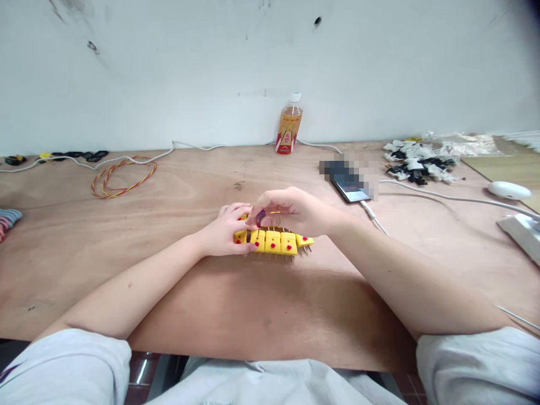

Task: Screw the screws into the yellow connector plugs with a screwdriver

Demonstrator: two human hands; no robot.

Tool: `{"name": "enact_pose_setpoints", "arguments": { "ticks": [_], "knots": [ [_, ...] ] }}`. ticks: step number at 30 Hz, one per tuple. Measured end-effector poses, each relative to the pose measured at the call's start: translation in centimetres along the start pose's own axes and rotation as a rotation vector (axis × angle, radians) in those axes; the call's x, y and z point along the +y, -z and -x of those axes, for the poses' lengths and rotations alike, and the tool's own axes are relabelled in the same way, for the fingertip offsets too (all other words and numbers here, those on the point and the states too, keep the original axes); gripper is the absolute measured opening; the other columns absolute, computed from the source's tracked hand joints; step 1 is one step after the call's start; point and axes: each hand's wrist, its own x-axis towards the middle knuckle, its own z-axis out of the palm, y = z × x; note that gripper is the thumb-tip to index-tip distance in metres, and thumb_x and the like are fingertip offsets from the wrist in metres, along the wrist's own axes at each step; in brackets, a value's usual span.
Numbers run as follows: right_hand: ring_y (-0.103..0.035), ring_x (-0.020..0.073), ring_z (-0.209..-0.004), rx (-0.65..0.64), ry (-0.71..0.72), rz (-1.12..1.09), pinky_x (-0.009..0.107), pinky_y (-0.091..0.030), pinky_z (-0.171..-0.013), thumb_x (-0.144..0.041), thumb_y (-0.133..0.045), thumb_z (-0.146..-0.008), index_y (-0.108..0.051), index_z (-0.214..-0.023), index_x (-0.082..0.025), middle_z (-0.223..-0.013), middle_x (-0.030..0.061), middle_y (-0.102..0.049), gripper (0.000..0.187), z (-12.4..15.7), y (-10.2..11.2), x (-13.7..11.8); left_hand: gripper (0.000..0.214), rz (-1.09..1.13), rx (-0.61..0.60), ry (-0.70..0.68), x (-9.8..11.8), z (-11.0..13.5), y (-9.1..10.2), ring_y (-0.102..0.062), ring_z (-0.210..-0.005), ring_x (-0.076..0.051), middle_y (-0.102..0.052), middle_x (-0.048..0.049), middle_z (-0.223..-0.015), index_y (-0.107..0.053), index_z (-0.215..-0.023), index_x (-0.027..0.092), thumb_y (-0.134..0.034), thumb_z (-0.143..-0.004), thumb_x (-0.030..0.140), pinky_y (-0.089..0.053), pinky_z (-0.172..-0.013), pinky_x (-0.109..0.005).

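Note:
A row of yellow plastic connector blocks with red dots and thin metal pins lies on the wooden table, near the middle. My left hand grips the row's left end, covering part of it. My right hand arches over the row, and its fingertips pinch a small dark purple piece. Both hands touch each other near that piece. What the purple piece is cannot be told at this size.
The plywood table holds a drinks bottle, a phone on a white cable, and a coil of red-yellow wire. A heap of black and white parts lies far right, beside a white power strip.

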Motion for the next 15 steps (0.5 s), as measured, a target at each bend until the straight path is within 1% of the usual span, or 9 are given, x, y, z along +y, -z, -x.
{"name": "enact_pose_setpoints", "arguments": {
  "ticks": [3,6,8,12,15],
  "knots": [
    [-0.074,0.0184,-0.088,0.054,-0.001,0.037,0.031,-0.059,-0.078,-0.029,-0.072,-0.092,-0.066,-0.094,-0.019,-0.097,0.0062,-0.079,0.011,-0.1,-0.1,0.1,0.040,-0.002,0.003,0.000,0.0,0.1,0.0,-0.037,-0.146,-0.039,-0.057,-0.0107,-0.150,-0.075,-0.118,0.027,-0.073,-0.087,0.052,-0.027,-0.120,-0.058],
    [-0.071,0.0175,-0.080,0.139,-0.002,0.098,0.030,-0.056,-0.071,-0.035,-0.079,-0.087,-0.059,-0.083,-0.021,-0.089,0.0039,-0.077,0.025,-0.1,-0.6,0.4,0.039,0.003,0.012,-0.003,-0.2,0.2,0.0,-0.037,-0.145,-0.040,-0.054,-0.0112,-0.153,-0.077,-0.116,0.028,-0.076,-0.085,0.052,-0.028,-0.119,-0.059],
    [-0.068,0.0160,-0.073,0.193,0.004,0.129,0.028,-0.053,-0.065,-0.039,-0.082,-0.085,-0.053,-0.079,-0.022,-0.082,0.0019,-0.073,0.035,-0.2,-1.0,0.6,0.039,0.008,0.018,-0.005,-0.3,0.2,-0.1,-0.038,-0.144,-0.040,-0.054,-0.0114,-0.153,-0.077,-0.118,0.029,-0.076,-0.086,0.052,-0.028,-0.119,-0.060],
    [-0.061,0.0136,-0.066,0.268,0.000,0.174,0.026,-0.047,-0.059,-0.044,-0.084,-0.083,-0.046,-0.076,-0.023,-0.074,-0.0012,-0.066,0.044,-0.2,-1.6,1.0,0.045,0.018,0.024,0.000,-0.1,0.2,0.0,-0.037,-0.145,-0.041,-0.053,-0.0111,-0.152,-0.074,-0.127,0.032,-0.076,-0.086,0.050,-0.029,-0.119,-0.061],
    [-0.060,0.0130,-0.065,0.279,0.004,0.199,0.025,-0.046,-0.058,-0.045,-0.083,-0.085,-0.046,-0.077,-0.023,-0.075,-0.0013,-0.065,0.044,-0.2,-1.8,1.1,0.044,0.014,0.018,-0.006,0.0,0.2,0.1,-0.039,-0.143,-0.040,-0.055,-0.0111,-0.150,-0.075,-0.125,0.031,-0.077,-0.085,0.050,-0.029,-0.119,-0.060]
  ]
}}
